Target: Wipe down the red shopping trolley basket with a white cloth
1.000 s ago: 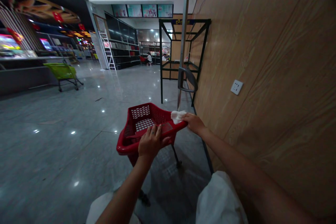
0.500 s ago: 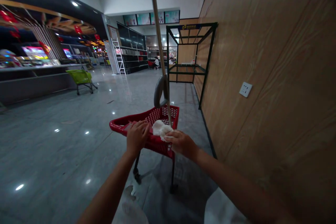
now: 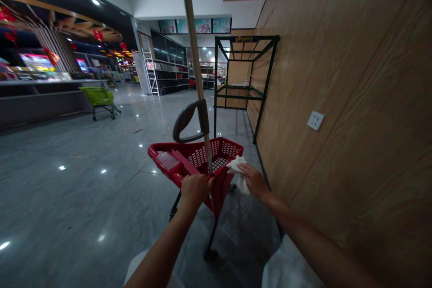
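A small red plastic shopping cart (image 3: 178, 175) stands in front of me, its mesh basket facing away. From its near side rises a tall pole (image 3: 193, 31), with a grey loop handle (image 3: 189, 138) beside its lower part. My left hand (image 3: 195, 191) is closed over the cart's near rim, close to the pole's foot. A crumpled white cloth (image 3: 242, 184) is pinched in my right hand (image 3: 254, 181), against or just beside the basket's right side; whether it touches there I cannot tell.
A wood-panelled wall (image 3: 354, 76) with a socket (image 3: 316, 120) runs close on my right. Ahead stands a dark metal frame rack (image 3: 263, 112). To the left are a green cart (image 3: 97, 96) and a long counter (image 3: 40, 103). A white ladder (image 3: 151, 72) leans by black shelves.
The red cart has turned, so its grey handle now shows broadside. My left hand has shifted right along the rim to the pole. My right hand has carried the cloth rightward to the basket's side.
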Demonstrator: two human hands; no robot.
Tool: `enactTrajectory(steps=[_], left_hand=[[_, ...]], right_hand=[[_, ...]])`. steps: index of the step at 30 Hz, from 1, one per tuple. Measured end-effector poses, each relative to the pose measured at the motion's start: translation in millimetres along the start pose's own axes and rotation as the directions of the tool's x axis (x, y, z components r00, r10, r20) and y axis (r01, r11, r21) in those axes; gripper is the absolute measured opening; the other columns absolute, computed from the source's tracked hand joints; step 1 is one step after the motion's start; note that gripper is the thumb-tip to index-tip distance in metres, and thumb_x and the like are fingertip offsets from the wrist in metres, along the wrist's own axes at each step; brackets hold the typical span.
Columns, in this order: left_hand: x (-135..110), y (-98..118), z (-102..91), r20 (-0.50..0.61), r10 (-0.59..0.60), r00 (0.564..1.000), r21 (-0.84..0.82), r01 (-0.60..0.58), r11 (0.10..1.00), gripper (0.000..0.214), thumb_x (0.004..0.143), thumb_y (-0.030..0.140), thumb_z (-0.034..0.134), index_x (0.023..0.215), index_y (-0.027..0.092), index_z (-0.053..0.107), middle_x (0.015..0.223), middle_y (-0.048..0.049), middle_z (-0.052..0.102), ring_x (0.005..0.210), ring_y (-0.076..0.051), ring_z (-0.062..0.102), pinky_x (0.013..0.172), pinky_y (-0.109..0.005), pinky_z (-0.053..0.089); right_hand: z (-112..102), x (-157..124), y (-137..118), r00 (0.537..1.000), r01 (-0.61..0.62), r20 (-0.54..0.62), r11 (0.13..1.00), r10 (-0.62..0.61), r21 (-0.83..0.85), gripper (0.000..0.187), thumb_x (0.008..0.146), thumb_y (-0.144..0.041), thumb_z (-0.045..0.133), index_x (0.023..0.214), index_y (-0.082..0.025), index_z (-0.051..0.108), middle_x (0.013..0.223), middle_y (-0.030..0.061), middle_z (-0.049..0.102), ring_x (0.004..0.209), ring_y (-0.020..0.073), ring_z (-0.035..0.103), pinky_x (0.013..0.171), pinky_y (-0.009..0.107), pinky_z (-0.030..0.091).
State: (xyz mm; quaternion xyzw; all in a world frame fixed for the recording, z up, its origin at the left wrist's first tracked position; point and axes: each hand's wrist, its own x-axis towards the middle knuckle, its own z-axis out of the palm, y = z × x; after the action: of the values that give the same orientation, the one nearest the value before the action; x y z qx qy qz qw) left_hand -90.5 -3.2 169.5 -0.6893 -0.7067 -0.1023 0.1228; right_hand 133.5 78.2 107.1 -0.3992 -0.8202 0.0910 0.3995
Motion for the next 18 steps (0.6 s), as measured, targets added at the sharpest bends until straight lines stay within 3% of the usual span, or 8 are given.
enactTrajectory(steps=[4, 8, 10, 13, 16, 18], left_hand=[[-4.5, -6.6, 9.7, -0.194, 0.064, 0.979, -0.021, -0.07, 0.997, 0.048, 0.09, 0.044, 0.038, 0.071, 0.014, 0.07, 0.066, -0.0127, 0.07, 0.066, -0.025, 0.066, 0.065, -0.035, 0.042], [-7.6, -19.0, 20.8, -0.376, 0.169, 0.911, -0.017, -0.189, 0.982, 0.038, 0.088, 0.034, 0.044, 0.064, 0.018, 0.068, 0.061, -0.0071, 0.068, 0.058, -0.019, 0.062, 0.065, -0.033, 0.039], [-9.4, -28.9, 24.5, -0.45, 0.222, 0.865, 0.01, -0.244, 0.97, 0.036, 0.087, 0.029, 0.045, 0.058, 0.019, 0.064, 0.057, -0.0046, 0.066, 0.053, -0.016, 0.059, 0.062, -0.032, 0.037], [-12.6, -45.1, 26.7, -0.542, 0.279, 0.792, 0.049, -0.301, 0.952, 0.035, 0.086, 0.024, 0.046, 0.053, 0.019, 0.059, 0.052, -0.0019, 0.063, 0.048, -0.014, 0.055, 0.059, -0.032, 0.035], [-15.6, -59.7, 26.7, -0.618, 0.295, 0.728, 0.069, -0.323, 0.944, 0.035, 0.085, 0.021, 0.048, 0.051, 0.02, 0.056, 0.049, 0.0002, 0.061, 0.047, -0.012, 0.052, 0.059, -0.031, 0.034], [-16.6, -68.3, 27.4, -0.662, 0.272, 0.698, 0.061, -0.311, 0.948, 0.035, 0.083, 0.019, 0.049, 0.048, 0.02, 0.053, 0.048, 0.001, 0.059, 0.046, -0.011, 0.051, 0.058, -0.03, 0.034]], right_hand=[[25.4, 20.7, -36.5, 0.985, 0.162, 0.029, 0.97, -0.17, 0.183, 0.042, 0.093, -0.023, 0.041, 0.134, -0.02, 0.048, 0.133, 0.0092, 0.054, 0.124, 0.021, 0.048, 0.105, 0.04, 0.039], [62.7, 37.0, -55.5, 0.951, 0.233, 0.152, 0.947, -0.27, 0.221, 0.032, 0.097, -0.032, 0.034, 0.113, -0.016, 0.057, 0.106, 0.0103, 0.062, 0.101, 0.0214, 0.055, 0.096, 0.041, 0.043], [72.3, 41.4, -45.8, 0.923, 0.266, 0.232, 0.945, -0.307, 0.19, 0.032, 0.097, -0.033, 0.033, 0.102, -0.016, 0.059, 0.096, 0.0086, 0.063, 0.092, 0.0205, 0.055, 0.092, 0.04, 0.044], [73.5, 43.1, -17.5, 0.89, 0.286, 0.329, 0.949, -0.315, 0.135, 0.035, 0.098, -0.036, 0.032, 0.104, -0.015, 0.059, 0.098, 0.0089, 0.062, 0.094, 0.0205, 0.054, 0.091, 0.038, 0.043], [70.9, 39.2, 4.2, 0.895, 0.262, 0.359, 0.964, -0.264, 0.054, 0.037, 0.099, -0.036, 0.029, 0.108, -0.017, 0.059, 0.1, 0.0084, 0.062, 0.095, 0.02, 0.053, 0.091, 0.037, 0.042], [73.1, 35.6, 3.5, 0.907, 0.252, 0.347, 0.968, -0.238, 0.008, 0.037, 0.1, -0.035, 0.028, 0.106, -0.018, 0.06, 0.098, 0.0081, 0.062, 0.094, 0.0199, 0.054, 0.091, 0.039, 0.041]])
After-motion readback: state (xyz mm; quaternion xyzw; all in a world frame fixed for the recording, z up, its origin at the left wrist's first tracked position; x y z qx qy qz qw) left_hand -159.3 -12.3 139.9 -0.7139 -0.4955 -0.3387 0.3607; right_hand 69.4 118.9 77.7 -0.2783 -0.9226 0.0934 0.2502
